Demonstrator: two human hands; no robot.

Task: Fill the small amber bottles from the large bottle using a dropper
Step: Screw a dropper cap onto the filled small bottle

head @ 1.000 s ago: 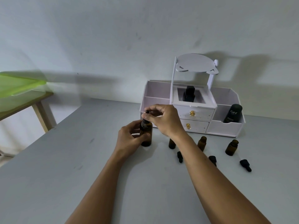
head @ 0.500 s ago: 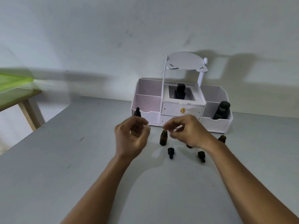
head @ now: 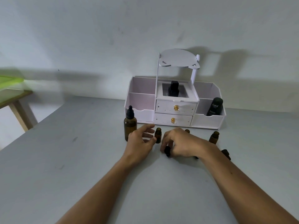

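Note:
The large amber bottle (head: pixel 130 126) stands upright on the grey table (head: pixel 72 159) with its black dropper top on. Just right of it my left hand (head: pixel 140 141) hovers with spread fingers, its thumb beside an uncapped small amber bottle (head: pixel 158 135). My right hand (head: pixel 179 143) rests on the table, fingers curled round a small black dropper cap (head: pixel 167 151). A second small bottle (head: pixel 187 131) peeks out behind that hand. The third small bottle (head: pixel 213 137) stands further right, with another black cap (head: pixel 226 153) lying near my right forearm.
A white desk organiser (head: pixel 140 101) with two drawers stands against the wall behind the bottles. It holds a dark Kahf bottle (head: pixel 214 106) and a black bottle (head: pixel 173 88). A wooden side table (head: pixel 16 102) with a green tray (head: pixel 9 81) stands at far left.
Both hands have left the large bottle, which now stands alone with its dropper top on. They dropped to the small bottles, and my right hand took hold of a black cap.

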